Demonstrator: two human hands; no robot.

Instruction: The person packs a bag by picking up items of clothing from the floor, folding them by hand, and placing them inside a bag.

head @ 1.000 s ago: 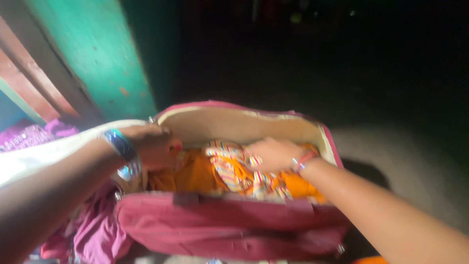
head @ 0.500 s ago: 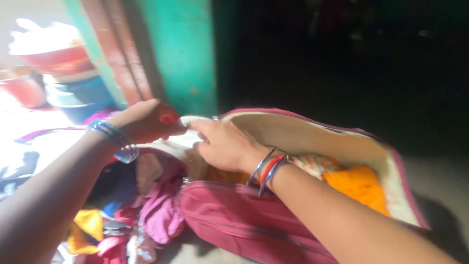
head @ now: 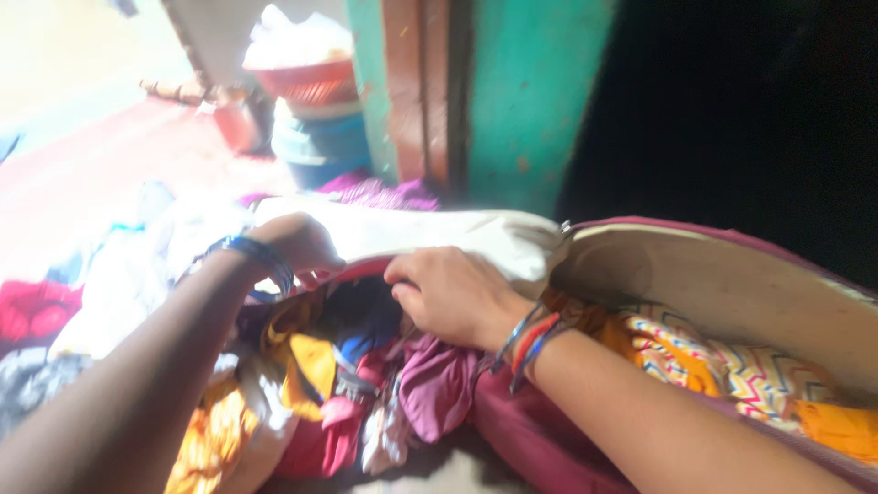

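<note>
A maroon suitcase (head: pixel 585 439) is lying open, its cream-lined flap (head: pixel 430 240) stretching leftward over a heap of mixed clothes (head: pixel 357 384). The right hand (head: pixel 453 295) is gripping the flap's lower edge, fingers curled under it. The left hand (head: pixel 294 245) is clutching the same flap further left, just above the heap.

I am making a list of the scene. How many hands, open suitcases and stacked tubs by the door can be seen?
Hands: 2, the left hand and the right hand
Open maroon suitcase: 1
Stacked tubs: about 3, blurred
Total: about 6
</note>
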